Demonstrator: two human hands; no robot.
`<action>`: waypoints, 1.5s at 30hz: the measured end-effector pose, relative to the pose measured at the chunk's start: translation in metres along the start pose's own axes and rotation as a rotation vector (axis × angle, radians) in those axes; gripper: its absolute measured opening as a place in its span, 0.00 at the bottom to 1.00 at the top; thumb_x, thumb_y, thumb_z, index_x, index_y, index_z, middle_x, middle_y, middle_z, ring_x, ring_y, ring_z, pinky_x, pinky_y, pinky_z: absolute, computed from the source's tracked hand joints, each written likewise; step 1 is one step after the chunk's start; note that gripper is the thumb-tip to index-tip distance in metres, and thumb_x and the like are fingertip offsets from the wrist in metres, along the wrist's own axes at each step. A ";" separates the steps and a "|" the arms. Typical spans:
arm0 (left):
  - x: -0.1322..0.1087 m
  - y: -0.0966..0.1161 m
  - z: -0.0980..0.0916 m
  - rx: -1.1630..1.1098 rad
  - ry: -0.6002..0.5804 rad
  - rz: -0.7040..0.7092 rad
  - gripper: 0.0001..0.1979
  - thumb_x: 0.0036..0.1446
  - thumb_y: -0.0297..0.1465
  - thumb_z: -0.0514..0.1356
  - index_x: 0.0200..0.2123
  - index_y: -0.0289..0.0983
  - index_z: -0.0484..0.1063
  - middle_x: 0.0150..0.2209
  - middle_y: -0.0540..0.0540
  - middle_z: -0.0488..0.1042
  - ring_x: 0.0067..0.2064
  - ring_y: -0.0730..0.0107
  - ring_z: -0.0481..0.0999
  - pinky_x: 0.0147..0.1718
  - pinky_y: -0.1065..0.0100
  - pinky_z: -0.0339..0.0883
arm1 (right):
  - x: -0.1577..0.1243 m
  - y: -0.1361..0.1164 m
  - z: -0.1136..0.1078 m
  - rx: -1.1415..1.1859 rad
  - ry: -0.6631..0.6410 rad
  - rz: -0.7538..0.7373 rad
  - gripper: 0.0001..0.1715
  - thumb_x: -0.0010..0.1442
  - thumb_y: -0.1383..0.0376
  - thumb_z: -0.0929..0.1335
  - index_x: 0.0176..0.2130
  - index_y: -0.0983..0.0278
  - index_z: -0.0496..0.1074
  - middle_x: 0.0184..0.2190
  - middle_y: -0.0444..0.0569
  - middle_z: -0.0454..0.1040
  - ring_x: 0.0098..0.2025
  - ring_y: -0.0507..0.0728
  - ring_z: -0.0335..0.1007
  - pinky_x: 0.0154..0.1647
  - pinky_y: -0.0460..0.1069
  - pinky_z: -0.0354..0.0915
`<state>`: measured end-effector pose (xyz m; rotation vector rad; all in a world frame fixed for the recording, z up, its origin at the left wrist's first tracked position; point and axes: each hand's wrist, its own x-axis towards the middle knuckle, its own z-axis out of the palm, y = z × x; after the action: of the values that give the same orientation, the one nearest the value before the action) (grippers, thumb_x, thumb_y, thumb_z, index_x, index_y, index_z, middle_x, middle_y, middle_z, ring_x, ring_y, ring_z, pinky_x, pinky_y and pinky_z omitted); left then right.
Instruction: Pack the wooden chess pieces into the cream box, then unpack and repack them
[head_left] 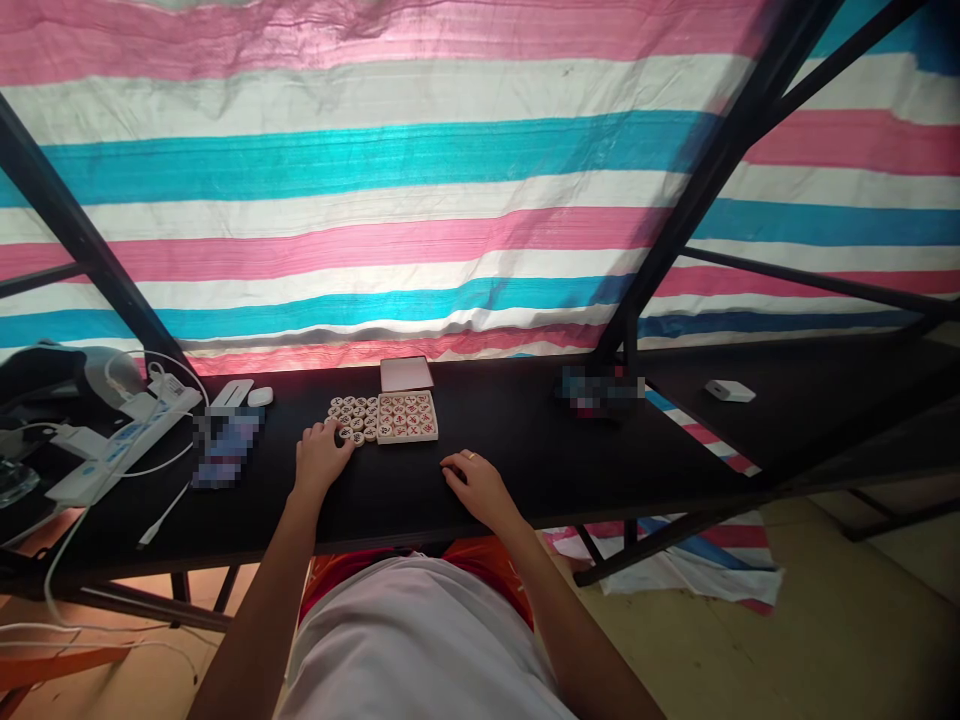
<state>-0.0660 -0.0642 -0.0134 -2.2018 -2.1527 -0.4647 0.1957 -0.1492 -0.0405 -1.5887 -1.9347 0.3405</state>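
My left hand (322, 457) rests at the left front edge of a cluster of round Chinese chess pieces (358, 415) on the black table. Its thumb and index finger are apart, their tips touching or very close to the nearest pieces. Right of the cluster, against it, sits a shallow white box (407, 437) with rows of pieces, most marked in red and one in black. Behind the box stands its lid or a second tray (406, 374), pale inside. My right hand (480, 486), wearing a ring, lies on the table with loosely bent fingers, holding nothing, right of the box.
At the left are a blurred phone (227, 450), a white earphone case (260, 397) and a power strip (127, 450) with loose cables. A blurred dark object (596, 392) and a white charger (730, 391) lie right. Black metal braces (675, 240) rise before a striped tarp (390, 160).
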 end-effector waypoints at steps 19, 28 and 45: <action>-0.035 0.039 0.000 -0.513 -0.165 0.501 0.09 0.51 0.32 0.57 0.38 0.40 0.68 0.36 0.49 0.73 0.35 0.67 0.71 0.37 0.67 0.65 | 0.023 -0.018 0.009 0.150 -0.060 -0.107 0.11 0.62 0.59 0.64 0.40 0.62 0.73 0.32 0.46 0.75 0.34 0.54 0.68 0.36 0.48 0.61; -0.055 0.046 0.005 -0.567 -0.149 0.518 0.10 0.52 0.31 0.59 0.39 0.39 0.72 0.37 0.47 0.74 0.40 0.64 0.72 0.40 0.65 0.66 | 0.017 -0.015 0.010 0.091 -0.094 -0.211 0.10 0.59 0.60 0.67 0.41 0.61 0.73 0.31 0.45 0.73 0.34 0.53 0.66 0.38 0.48 0.59; -0.055 0.042 0.007 -0.574 -0.167 0.612 0.14 0.57 0.30 0.57 0.47 0.41 0.71 0.42 0.47 0.75 0.44 0.66 0.72 0.45 0.66 0.66 | 0.015 -0.016 0.006 0.196 -0.151 -0.199 0.13 0.59 0.64 0.67 0.45 0.60 0.72 0.35 0.46 0.74 0.37 0.53 0.68 0.41 0.48 0.63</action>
<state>-0.0231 -0.1177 -0.0246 -3.1163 -1.3660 -0.9623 0.1782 -0.1377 -0.0319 -1.2651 -2.0823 0.5617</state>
